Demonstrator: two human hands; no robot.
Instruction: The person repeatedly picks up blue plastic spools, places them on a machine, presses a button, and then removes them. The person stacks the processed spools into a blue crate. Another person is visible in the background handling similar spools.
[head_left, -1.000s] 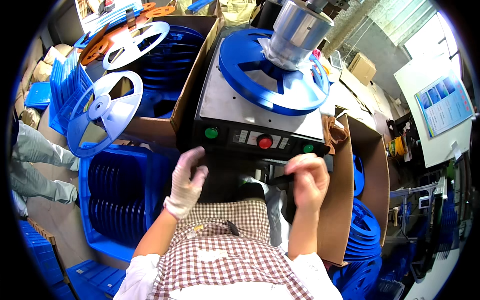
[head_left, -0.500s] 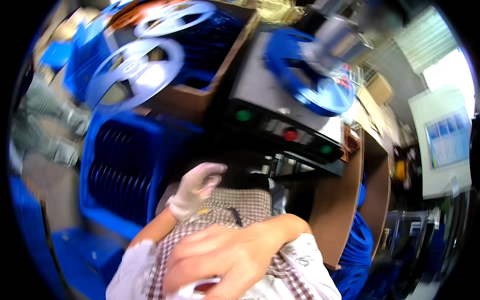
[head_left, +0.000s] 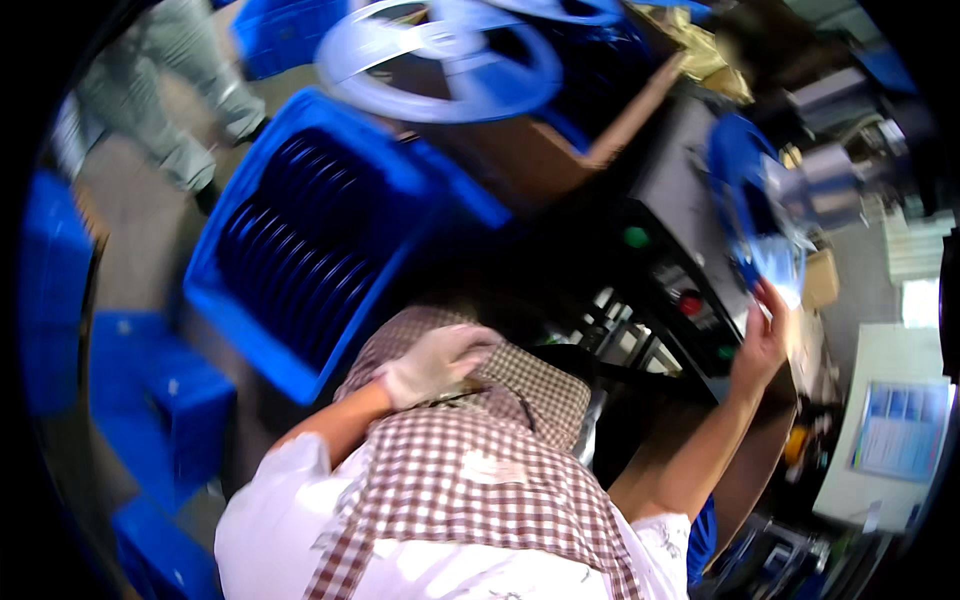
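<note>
My left hand [head_left: 437, 365], in a pale glove, rests against the brown checked apron [head_left: 480, 490]; its fingers are loosely bent and nothing shows in them. My bare right hand [head_left: 765, 335] is raised at the right, fingers apart, by the lower edge of a blue plastic reel [head_left: 740, 190]. Whether the fingertips touch the reel I cannot tell. The reel stands at a metal cylinder [head_left: 825, 185] of a bench machine, whose dark front panel [head_left: 665, 270] carries green and red buttons. Blur softens the reel and the cylinder.
A blue crate [head_left: 290, 375] with rows of dark discs stands left of me. Behind it, white reels [head_left: 440, 40] top a cardboard carton [head_left: 520, 165]. More blue bins [head_left: 160, 400] stand at far left, near another person's grey-trousered legs [head_left: 165, 80]. A posted sheet [head_left: 900, 430] hangs at right.
My right hand has gone from in front of my chest up and right to the blue reel. My left hand stays low by the apron. The view has swung, shifting the machine rightward.
</note>
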